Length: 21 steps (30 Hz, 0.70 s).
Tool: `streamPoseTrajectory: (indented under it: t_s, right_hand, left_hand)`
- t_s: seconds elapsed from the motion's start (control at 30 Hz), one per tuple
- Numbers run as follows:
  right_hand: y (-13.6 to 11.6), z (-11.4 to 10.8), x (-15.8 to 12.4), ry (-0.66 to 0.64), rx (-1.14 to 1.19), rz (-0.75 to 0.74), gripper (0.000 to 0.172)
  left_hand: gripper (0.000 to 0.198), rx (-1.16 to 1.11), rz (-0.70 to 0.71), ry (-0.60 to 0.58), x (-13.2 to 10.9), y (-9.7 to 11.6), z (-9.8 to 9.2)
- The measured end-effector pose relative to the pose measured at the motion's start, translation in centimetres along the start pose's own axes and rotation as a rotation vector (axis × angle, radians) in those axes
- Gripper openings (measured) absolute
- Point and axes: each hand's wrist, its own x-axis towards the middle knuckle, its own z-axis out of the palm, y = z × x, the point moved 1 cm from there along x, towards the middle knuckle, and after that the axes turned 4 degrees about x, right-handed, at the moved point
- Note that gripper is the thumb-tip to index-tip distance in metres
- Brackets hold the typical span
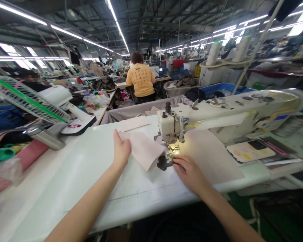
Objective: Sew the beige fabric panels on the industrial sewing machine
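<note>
A pale pink fabric piece lies on the white sewing table, its right corner near the needle of the white sewing machine. My left hand presses flat on the fabric's left edge. Close to the presser foot, my right hand rests on the table, fingers touching a small dark part beside the fabric. Another pale fabric piece lies further back on the table.
A white desk fan stands at the left, with pink cloth and a green ring below it. A grey bin sits behind the table. A person in a yellow shirt sits further back. Thread cones stand at right.
</note>
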Motion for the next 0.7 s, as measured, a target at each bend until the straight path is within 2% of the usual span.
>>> streamPoseTrajectory:
  t_s: [0.03,0.07,0.17,0.23,0.33,0.4,0.53,0.6,0.7]
  right_hand:
    - [0.0,-0.1,0.1,0.004,0.008,0.009,0.018]
    - [0.0,-0.3,0.1,0.011,0.013,0.019,0.019]
    - [-1.1,-0.8,0.3,0.064,0.01,0.048,0.021]
    - [-2.7,-0.9,0.4,0.081,0.001,0.038,0.023]
    - [-5.4,0.1,0.5,-0.016,-0.005,-0.046,0.026]
    - [-6.2,1.0,0.4,-0.096,-0.049,-0.075,0.028]
    - [-4.8,1.6,-0.1,-0.165,-0.212,-0.017,0.022]
    - [-3.7,1.1,-0.2,-0.193,-0.223,-0.021,0.021]
    - [-2.6,0.1,-0.1,-0.221,-0.179,-0.059,0.02]
  left_hand:
    - [0.064,0.085,0.056,-0.035,-0.7,-0.4,-0.1]
    - [0.062,0.236,0.17,-0.137,-1.7,-0.7,-0.2]
    - [0.047,0.633,0.543,-0.558,-5.0,-0.8,-0.4]
    - [0.042,0.806,0.643,-0.669,-6.8,-0.1,-0.8]
    - [0.04,0.968,0.683,-0.714,-8.5,1.7,-1.4]
    - [0.038,1.012,0.677,-0.74,-9.2,2.8,-1.6]
    - [0.02,1.067,0.613,-0.774,-9.4,3.9,-1.2]
    - [0.019,0.979,0.659,-0.782,-9.1,3.9,-0.5]
    - [0.042,0.71,0.798,-0.85,-8.6,3.2,1.3]
